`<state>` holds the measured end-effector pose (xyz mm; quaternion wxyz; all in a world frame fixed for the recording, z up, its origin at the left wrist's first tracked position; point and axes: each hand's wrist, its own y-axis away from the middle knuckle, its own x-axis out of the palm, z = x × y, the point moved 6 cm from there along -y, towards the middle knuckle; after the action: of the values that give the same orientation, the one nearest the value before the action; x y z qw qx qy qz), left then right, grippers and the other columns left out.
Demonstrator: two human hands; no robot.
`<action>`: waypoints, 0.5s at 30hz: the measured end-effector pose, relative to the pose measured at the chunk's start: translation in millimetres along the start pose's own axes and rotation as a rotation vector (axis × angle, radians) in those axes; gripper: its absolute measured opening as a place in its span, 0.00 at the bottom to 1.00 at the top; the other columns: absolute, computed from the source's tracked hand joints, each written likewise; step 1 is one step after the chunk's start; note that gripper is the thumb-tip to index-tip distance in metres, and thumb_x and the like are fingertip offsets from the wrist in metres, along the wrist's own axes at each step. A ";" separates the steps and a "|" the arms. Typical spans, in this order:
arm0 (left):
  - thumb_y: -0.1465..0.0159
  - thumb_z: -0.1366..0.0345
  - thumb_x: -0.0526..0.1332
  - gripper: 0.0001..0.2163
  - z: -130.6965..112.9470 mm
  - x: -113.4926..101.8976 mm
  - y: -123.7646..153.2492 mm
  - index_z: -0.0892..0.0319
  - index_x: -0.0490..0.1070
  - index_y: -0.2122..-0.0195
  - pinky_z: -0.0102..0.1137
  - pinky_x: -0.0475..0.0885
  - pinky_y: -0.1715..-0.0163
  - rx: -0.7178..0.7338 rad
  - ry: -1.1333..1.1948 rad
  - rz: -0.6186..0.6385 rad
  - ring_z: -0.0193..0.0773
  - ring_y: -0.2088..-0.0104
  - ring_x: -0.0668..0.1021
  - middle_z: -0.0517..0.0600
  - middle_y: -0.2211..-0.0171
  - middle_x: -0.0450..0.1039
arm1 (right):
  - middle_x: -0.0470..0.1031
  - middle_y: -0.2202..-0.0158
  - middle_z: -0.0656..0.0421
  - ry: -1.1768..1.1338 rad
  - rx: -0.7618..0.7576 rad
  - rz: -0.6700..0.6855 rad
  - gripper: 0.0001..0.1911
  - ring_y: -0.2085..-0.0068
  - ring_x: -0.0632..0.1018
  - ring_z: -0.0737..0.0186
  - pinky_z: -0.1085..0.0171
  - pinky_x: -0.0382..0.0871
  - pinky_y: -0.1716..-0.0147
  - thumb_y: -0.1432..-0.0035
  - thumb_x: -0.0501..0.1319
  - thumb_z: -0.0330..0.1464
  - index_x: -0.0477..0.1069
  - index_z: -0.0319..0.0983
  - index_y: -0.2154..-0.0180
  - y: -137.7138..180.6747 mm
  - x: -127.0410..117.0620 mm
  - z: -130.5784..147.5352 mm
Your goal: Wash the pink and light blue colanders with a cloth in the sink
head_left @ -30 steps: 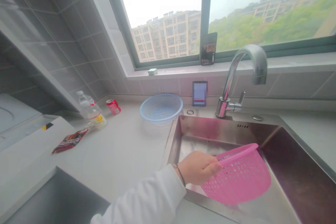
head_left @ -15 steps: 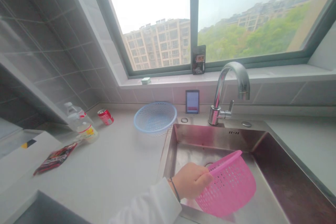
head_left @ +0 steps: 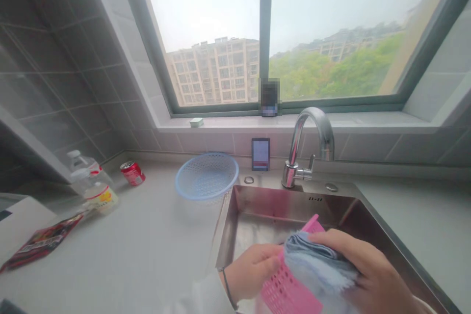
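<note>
One perforated pink basket (head_left: 290, 294) gripped by left hand (head_left: 253, 272) | right hand (head_left: 368, 270) holds soft blue cloth (head_left: 316, 267)

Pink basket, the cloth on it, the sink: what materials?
The pink basket looks like moulded plastic, semi-matte, with a regular grid of holes. The cloth is a soft blue-grey textile, probably microfibre: fuzzy and folded. The sink is likely brushed stainless steel; its walls reflect pink.

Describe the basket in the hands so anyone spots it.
Start at the sink below the window. Over its near edge, the left hand grips a pink perforated basket while the right hand presses a cloth on it. The other basket is blue, on the counter.
</note>
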<state>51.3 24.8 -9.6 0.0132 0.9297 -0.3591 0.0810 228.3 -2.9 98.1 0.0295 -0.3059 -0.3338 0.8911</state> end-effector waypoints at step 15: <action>0.46 0.46 0.70 0.25 -5.4 16.9 6.5 0.65 0.80 0.58 0.30 0.65 0.64 -0.097 0.202 0.123 0.37 0.67 0.71 0.52 0.68 0.71 | 0.83 0.65 0.55 -0.094 0.458 -0.094 0.19 0.64 0.83 0.51 0.61 0.78 0.63 0.45 0.63 0.49 0.78 0.40 0.63 16.5 21.7 -129.8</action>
<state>58.5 9.2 -1.8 0.0891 0.8913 -0.4158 0.1575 286.5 64.8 0.1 0.1239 -0.2334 -0.1378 0.9546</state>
